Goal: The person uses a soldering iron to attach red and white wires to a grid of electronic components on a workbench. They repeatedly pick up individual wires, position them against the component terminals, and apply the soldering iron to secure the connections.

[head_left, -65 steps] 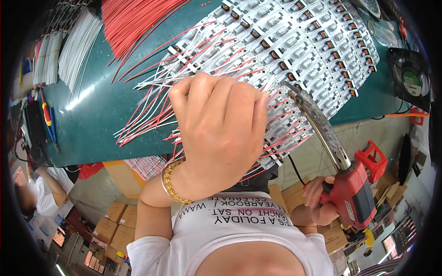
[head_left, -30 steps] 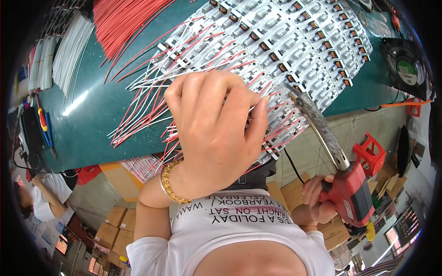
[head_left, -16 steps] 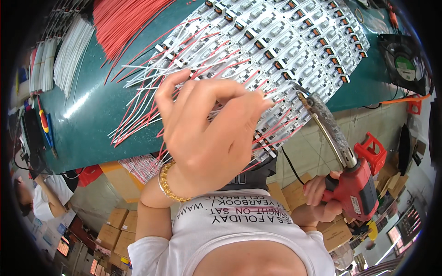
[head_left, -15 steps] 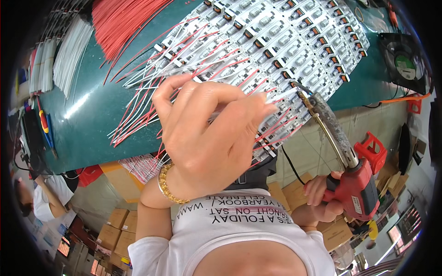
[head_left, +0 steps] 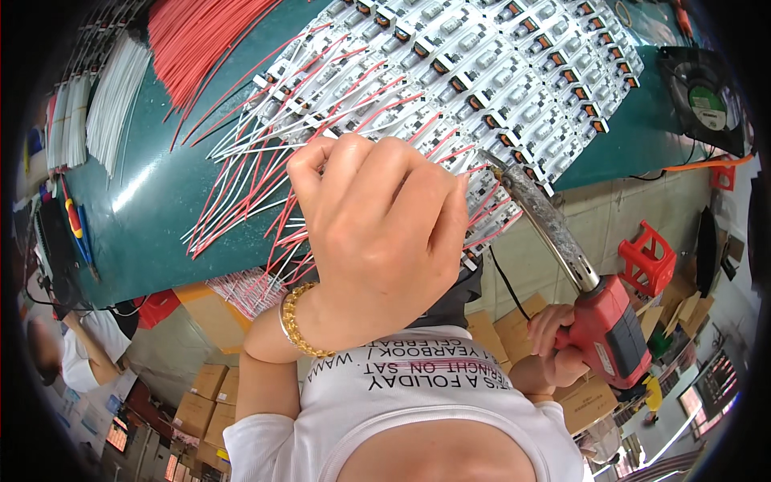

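Left hand [head_left: 381,215]: bare, gold bracelet [head_left: 297,323] at wrist; fingers curled, thumb and forefinger drawn close together over the near edge of the boards. Whether a wire sits between them cannot be told, the back of the hand hiding it.

Right hand [head_left: 556,341]: closed round the handle of one red and black soldering gun [head_left: 614,329], its metal barrel slanting far and left. Tip beside the left fingertips, over the boards; contact not certain.

Circuit boards [head_left: 514,60]: one large white sheet, many joined units, lying on the green table [head_left: 152,233], running from the centre to far right. Red and white wires fan leftward from its near-left part.

Loose stock, far left: red wires [head_left: 201,52], one thick bundle; white wires [head_left: 119,100], one bundle further left.

Sundries: black fan [head_left: 700,104], right, on the table; yellow-and-red handled tool [head_left: 75,218], left; red stool [head_left: 647,259], right, on the floor.

Step in hand, by judgement: soldering a wire to a board. Next move calls for a steady wire end and the tip kept clear of the fingers.
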Demonstrator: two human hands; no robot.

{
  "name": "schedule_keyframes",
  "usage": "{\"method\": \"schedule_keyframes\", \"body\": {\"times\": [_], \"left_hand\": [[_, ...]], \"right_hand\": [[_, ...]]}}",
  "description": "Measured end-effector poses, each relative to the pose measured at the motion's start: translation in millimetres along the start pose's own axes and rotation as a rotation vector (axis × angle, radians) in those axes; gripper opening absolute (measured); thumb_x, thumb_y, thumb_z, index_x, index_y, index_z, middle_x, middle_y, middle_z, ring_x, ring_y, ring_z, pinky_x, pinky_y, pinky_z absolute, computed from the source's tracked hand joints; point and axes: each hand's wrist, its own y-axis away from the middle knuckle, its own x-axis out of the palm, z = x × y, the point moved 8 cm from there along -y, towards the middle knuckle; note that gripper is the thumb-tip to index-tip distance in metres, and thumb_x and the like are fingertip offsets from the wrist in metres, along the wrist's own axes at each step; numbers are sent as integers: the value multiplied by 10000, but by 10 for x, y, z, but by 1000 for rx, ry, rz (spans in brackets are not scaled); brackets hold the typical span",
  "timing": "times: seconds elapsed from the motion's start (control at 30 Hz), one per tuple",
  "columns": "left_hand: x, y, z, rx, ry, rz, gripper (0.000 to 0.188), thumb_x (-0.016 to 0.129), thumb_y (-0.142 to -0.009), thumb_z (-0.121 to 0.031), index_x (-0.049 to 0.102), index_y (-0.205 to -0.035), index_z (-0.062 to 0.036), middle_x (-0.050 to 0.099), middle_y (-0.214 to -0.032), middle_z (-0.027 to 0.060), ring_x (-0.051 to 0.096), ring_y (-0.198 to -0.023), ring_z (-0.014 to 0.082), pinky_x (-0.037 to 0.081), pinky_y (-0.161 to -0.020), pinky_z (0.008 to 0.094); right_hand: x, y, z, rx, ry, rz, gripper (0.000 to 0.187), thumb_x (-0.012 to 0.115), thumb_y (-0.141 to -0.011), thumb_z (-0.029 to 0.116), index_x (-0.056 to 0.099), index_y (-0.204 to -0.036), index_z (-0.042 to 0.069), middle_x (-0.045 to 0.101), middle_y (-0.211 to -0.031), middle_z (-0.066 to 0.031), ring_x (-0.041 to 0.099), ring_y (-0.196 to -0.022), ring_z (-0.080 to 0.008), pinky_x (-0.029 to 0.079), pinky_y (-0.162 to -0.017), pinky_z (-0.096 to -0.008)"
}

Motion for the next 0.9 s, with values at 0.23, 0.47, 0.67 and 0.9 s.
{"method": "schedule_keyframes", "body": {"times": [0.23,0.47,0.67,0.9], "left_hand": [[13,-6,-8,13,0,10,161,726,-659,-13,587,-674,-94,537,-666,3,490,-655,179,322,-749,333],[6,-6,-8,13,-19,2,154,727,-661,-16,595,-682,-92,543,-670,6,496,-656,182,329,-748,330],[-94,-13,-2,-3,102,-92,136,737,-658,-16,623,-684,-86,546,-663,8,492,-632,178,348,-737,323],[34,15,-99,-2,84,-1,145,726,-669,-14,606,-678,-94,543,-649,-5,493,-640,182,341,-746,329]], "right_hand": [[90,-73,101,-88,-95,38,704,555,-843,546,415,-1206,-41,432,-484,23,442,-418,-112,378,-439,-260],[35,-23,7,-38,-181,23,738,554,-842,552,384,-1239,-45,425,-470,19,422,-396,-115,365,-433,-260],[-33,29,11,0,-161,15,768,558,-826,574,372,-1250,-39,428,-470,15,419,-397,-118,363,-441,-262],[-77,103,4,-7,-146,-29,758,547,-823,588,384,-1235,-27,438,-481,13,430,-413,-118,371,-456,-260]]}}
